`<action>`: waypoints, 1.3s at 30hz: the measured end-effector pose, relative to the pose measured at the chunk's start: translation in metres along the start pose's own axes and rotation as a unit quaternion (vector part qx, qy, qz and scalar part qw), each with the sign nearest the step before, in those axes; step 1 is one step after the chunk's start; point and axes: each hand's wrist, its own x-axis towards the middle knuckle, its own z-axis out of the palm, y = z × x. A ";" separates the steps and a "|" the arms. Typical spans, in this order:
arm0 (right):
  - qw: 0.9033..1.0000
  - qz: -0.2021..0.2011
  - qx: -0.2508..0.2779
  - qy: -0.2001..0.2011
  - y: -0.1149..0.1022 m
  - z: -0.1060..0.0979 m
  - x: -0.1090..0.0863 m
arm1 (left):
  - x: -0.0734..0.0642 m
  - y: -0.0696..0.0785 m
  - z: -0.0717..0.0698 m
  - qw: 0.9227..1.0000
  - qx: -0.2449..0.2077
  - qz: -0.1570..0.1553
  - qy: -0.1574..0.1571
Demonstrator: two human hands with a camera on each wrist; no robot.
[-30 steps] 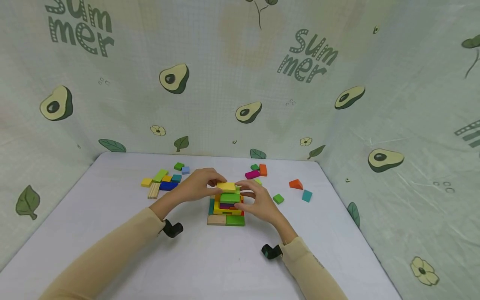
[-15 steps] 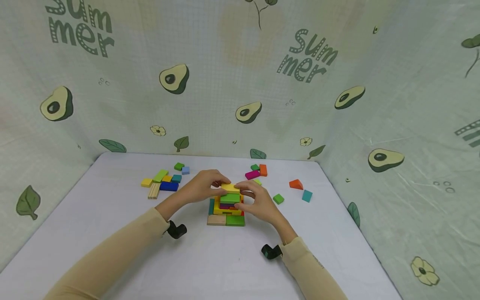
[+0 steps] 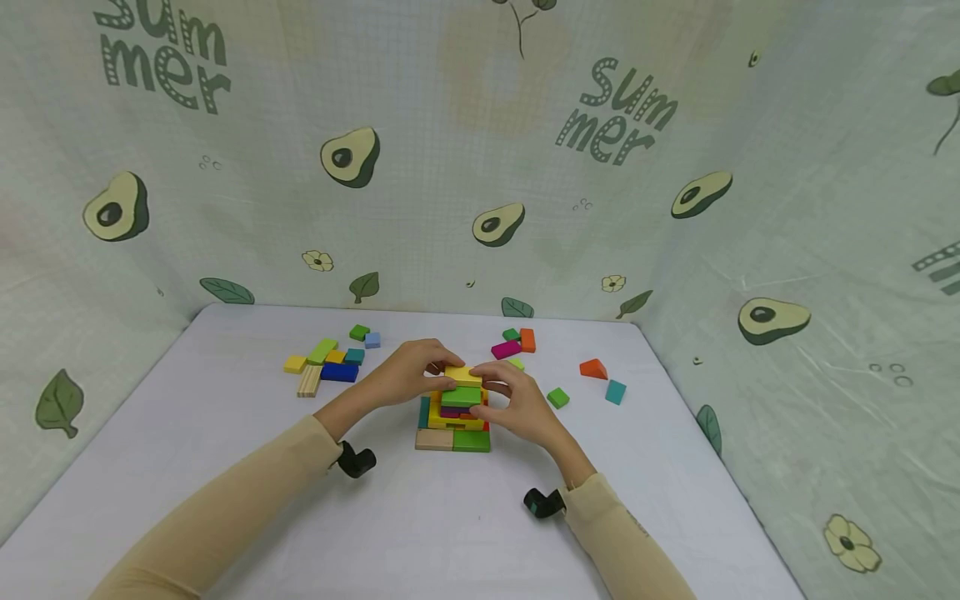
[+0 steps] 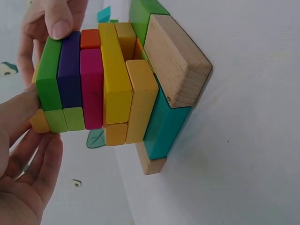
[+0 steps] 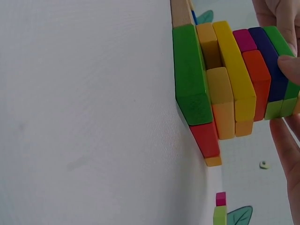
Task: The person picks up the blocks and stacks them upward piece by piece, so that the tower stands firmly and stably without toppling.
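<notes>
A tower of coloured wooden blocks (image 3: 455,422) stands on the table, wide at its base and narrower upward. On its top lies a yellow block (image 3: 462,376), which my left hand (image 3: 405,375) pinches from the left side. My right hand (image 3: 522,406) holds the tower's upper part from the right, its thumb on the near side and fingers behind. In the right wrist view that thumb (image 5: 290,68) lies against the purple block (image 5: 269,65) and the green block (image 5: 280,44). The left thumb (image 4: 26,105) reaches the top layer in the left wrist view.
Behind the left hand lie several loose blocks, among them a dark blue block (image 3: 340,372) and light wooden strips (image 3: 309,381). Farther right are a magenta block (image 3: 506,350), an orange triangular block (image 3: 593,368), a green block (image 3: 558,397) and a teal block (image 3: 615,392). A printed cloth (image 3: 420,275) hangs behind.
My left hand has shifted a little to the right with the yellow block, bringing it over the tower's top. The right hand has stayed at the tower's right side.
</notes>
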 end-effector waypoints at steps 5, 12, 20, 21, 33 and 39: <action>1.000 0.001 -0.002 -0.001 -0.001 0.000 0.000 | 0.000 0.000 0.000 1.000 0.002 -0.001 0.000; 1.000 0.002 -0.006 -0.003 0.000 0.000 0.001 | -0.001 -0.003 0.001 1.000 0.005 0.004 0.005; 1.000 0.006 0.000 -0.001 0.000 0.001 0.000 | -0.001 -0.005 0.002 1.000 0.006 0.006 0.005; 1.000 0.007 0.000 -0.001 0.000 0.001 0.000 | -0.001 -0.004 0.002 1.000 0.005 0.007 0.005; 1.000 0.009 -0.001 -0.002 -0.002 0.001 -0.001 | -0.002 -0.006 0.002 1.000 -0.001 0.013 0.007; 1.000 0.008 -0.004 0.000 -0.001 0.001 0.000 | -0.002 -0.006 0.002 1.000 0.003 0.009 0.002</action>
